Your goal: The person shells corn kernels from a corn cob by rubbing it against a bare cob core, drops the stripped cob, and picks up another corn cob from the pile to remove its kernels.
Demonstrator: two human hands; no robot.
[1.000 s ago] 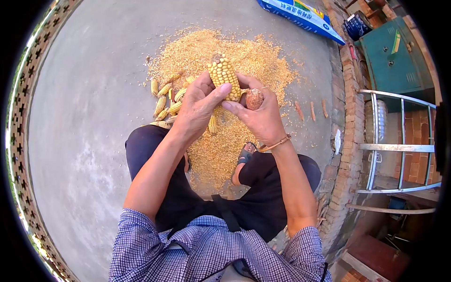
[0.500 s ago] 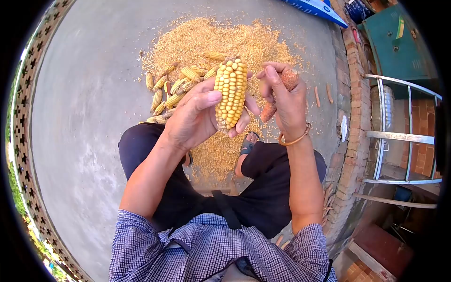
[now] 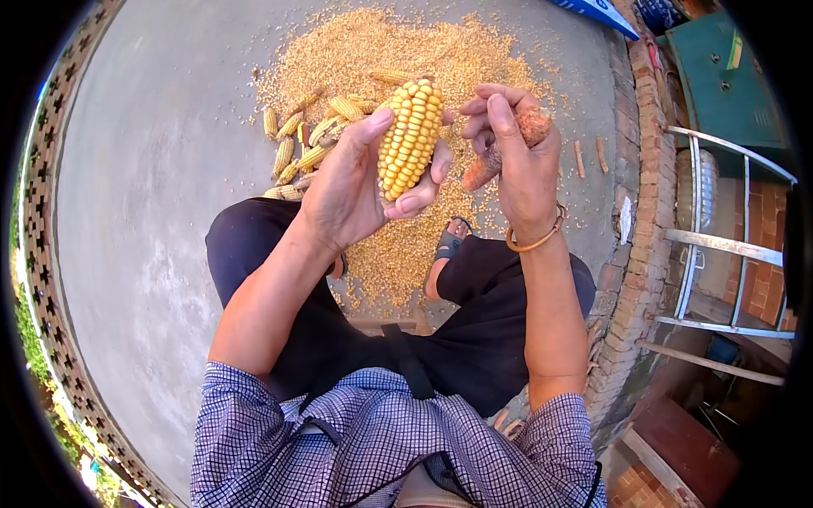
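Grey floor (image 3: 152, 212) stretches here under a broad spread of loose kernels (image 3: 381, 51); I can't read the white marks on a blue bag (image 3: 597, 12). Above the kernels, the left hand (image 3: 345, 188) grasps a yellow corn ear (image 3: 411, 140), the right hand (image 3: 527, 178) a slimmer reddish cob (image 3: 482, 171).

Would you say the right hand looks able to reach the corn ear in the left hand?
Probably yes: the right hand is near the corn ear, whose front is mostly uncovered, though the left hand holds it and a reddish cob occupies the right.
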